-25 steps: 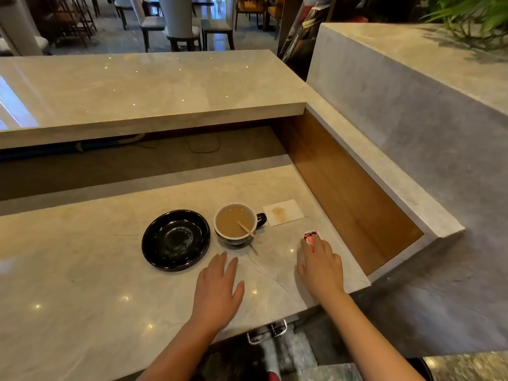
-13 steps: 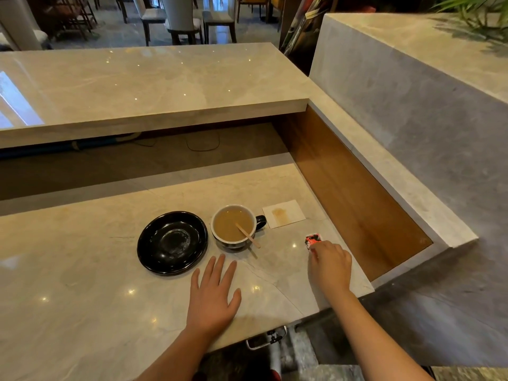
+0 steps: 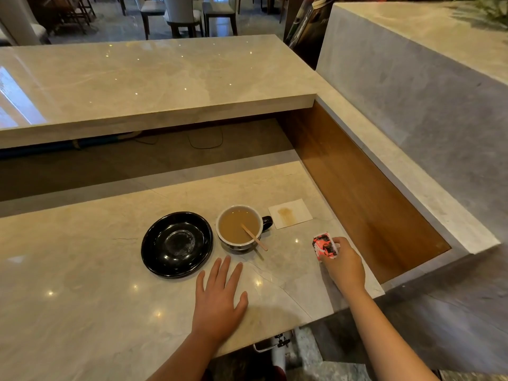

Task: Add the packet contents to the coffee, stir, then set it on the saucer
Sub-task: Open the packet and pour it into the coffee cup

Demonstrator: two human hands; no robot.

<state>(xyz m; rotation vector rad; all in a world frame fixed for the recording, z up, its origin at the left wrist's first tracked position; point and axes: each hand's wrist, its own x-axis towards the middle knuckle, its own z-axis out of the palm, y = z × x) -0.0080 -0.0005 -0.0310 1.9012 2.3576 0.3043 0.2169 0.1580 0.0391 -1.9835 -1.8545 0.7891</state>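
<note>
A cup of light brown coffee [image 3: 238, 226] with a dark handle stands on the marble counter, and a wooden stir stick [image 3: 254, 237] leans in it. Left of the cup lies an empty black saucer [image 3: 177, 244]. My right hand [image 3: 343, 264] pinches a small red, black and white packet [image 3: 325, 245], tilted up off the counter to the right of the cup. My left hand [image 3: 218, 298] rests flat on the counter with fingers spread, just in front of the cup and saucer.
A white paper napkin [image 3: 290, 213] with a brown stain lies behind the cup, to its right. A wooden side wall [image 3: 357, 193] bounds the counter on the right. A raised marble shelf [image 3: 154, 86] overhangs the back.
My right hand has closed on the packet and raised it from lying flat on the counter. My left hand has stayed flat in place.
</note>
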